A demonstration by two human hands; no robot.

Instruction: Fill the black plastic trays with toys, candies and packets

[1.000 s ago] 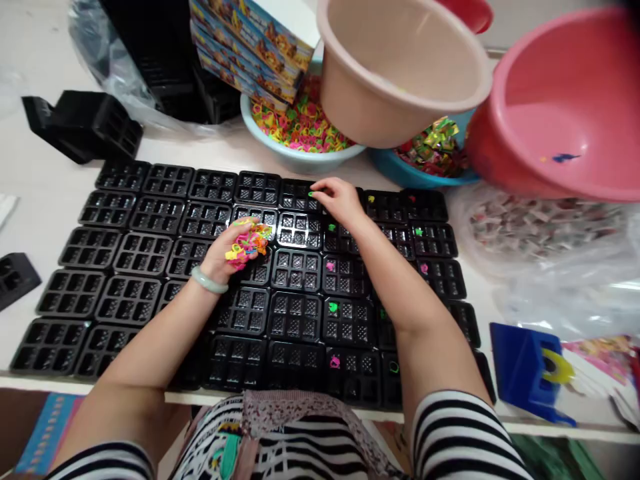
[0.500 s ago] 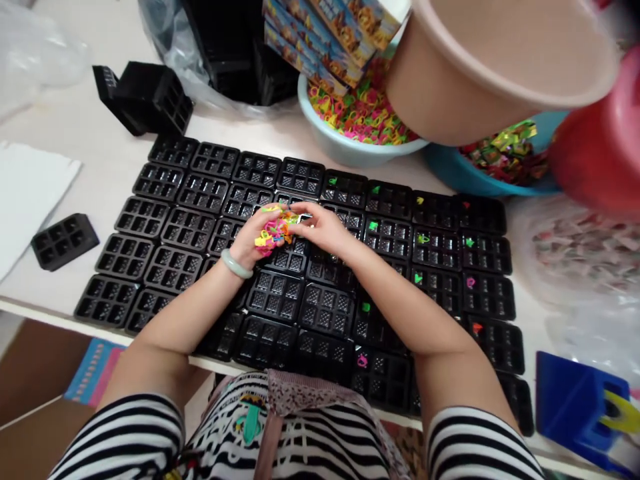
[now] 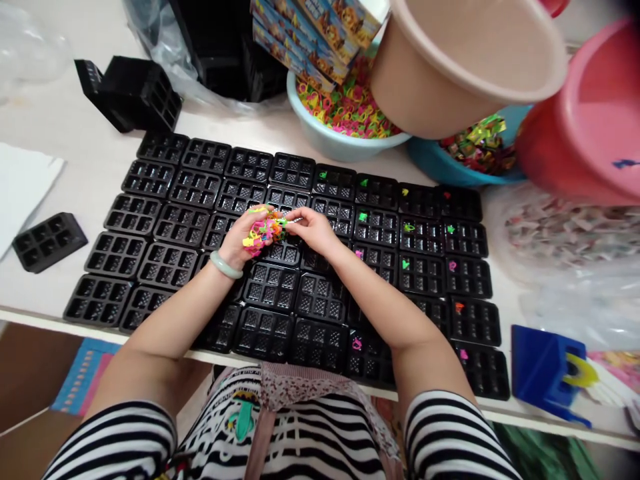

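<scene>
My left hand (image 3: pixel 239 239), with a pale green bangle at its wrist, is cupped round a heap of small bright plastic rings (image 3: pixel 260 235) in pink, yellow, green and orange. At the heap's right edge, my right hand (image 3: pixel 315 230) pinches a small greenish piece between thumb and fingertips; it looks like one of the rings. Both hands are above rows of black compartment trays (image 3: pixel 270 287). Single coloured pieces lie in several trays on the right, such as a green piece (image 3: pixel 363 217) and a magenta piece (image 3: pixel 357 344). My forearms hide some trays.
Behind the trays stand a light blue basin (image 3: pixel 320 137) of plastic rings, a beige bucket (image 3: pixel 425 93) and a blue basin (image 3: pixel 435 163) of shiny wrappers. A loose black tray (image 3: pixel 50 241) lies left. A blue tape dispenser (image 3: pixel 543 367) sits near the right front edge.
The view has shifted slightly, so the table's things sit further left. My right hand's fingers have drawn together into a pinch at the heap. The left hand still holds the rings.
</scene>
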